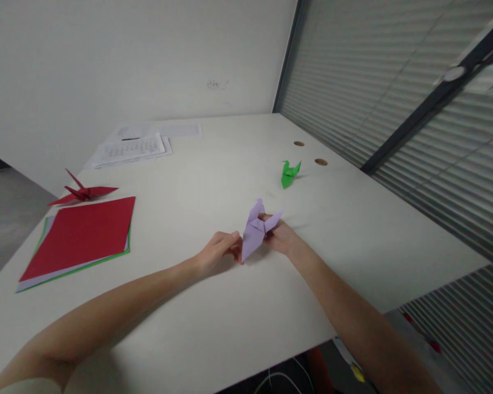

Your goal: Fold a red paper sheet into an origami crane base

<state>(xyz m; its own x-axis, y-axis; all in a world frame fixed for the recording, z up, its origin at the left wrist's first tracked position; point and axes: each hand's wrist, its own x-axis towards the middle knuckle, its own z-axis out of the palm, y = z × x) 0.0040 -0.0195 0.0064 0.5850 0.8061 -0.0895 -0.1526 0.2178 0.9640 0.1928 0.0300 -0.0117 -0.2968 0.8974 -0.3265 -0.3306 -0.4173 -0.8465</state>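
A lilac folded paper figure stands on the white table in front of me. My left hand pinches its lower left tip with curled fingers. My right hand holds its right side from behind, fingers wrapped round the paper near the raised flap. Both forearms stretch out across the table.
A stack of coloured sheets with a red one on top lies at the left, with a red paper crane behind it. A green folded figure stands farther back on the right. Printed papers lie near the wall. Window blinds run along the right.
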